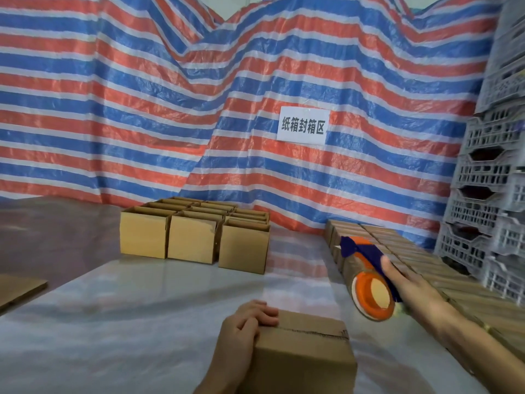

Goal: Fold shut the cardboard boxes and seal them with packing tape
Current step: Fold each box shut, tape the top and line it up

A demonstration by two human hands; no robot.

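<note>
On the glossy white table (142, 308), before a red-and-blue striped tarpaulin (142, 109), I saw the left hand (244, 328) curled over the closed brown cardboard box (304, 356); the right hand (406, 280) gripped the blue-and-orange tape dispenser (369, 288) above, thumb hidden

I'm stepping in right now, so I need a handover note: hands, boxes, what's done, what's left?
Left hand grips the near box at its top left edge, flaps folded shut.
Right hand holds the dispenser in the air, right of that box.
Done: a row of closed boxes at right; whether they are taped cannot be told.
Left: tape the near box's seam, which looks bare, then fold and tape the open boxes at the back.
</note>
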